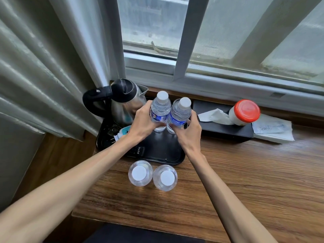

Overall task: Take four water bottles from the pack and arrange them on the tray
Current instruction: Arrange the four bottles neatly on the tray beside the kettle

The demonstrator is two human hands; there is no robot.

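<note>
Two clear water bottles with white caps and blue labels stand upright side by side at the back of the black tray [163, 155]. My left hand [142, 122] grips the left bottle [161, 109] around its body. My right hand [188, 132] grips the right bottle [180, 113] the same way. Two more bottles stand on the wooden table just in front of the tray, seen from above: one on the left [140, 173], one on the right [165, 178]. Neither hand touches them. No bottle pack is in view.
A steel kettle [122, 100] with a black handle fills the tray's back left, with a plug and small packets beside it. To the right lie a black tissue box [224, 128], a red-lidded white jar [244, 112] and paper sachets. Curtain at left, window behind.
</note>
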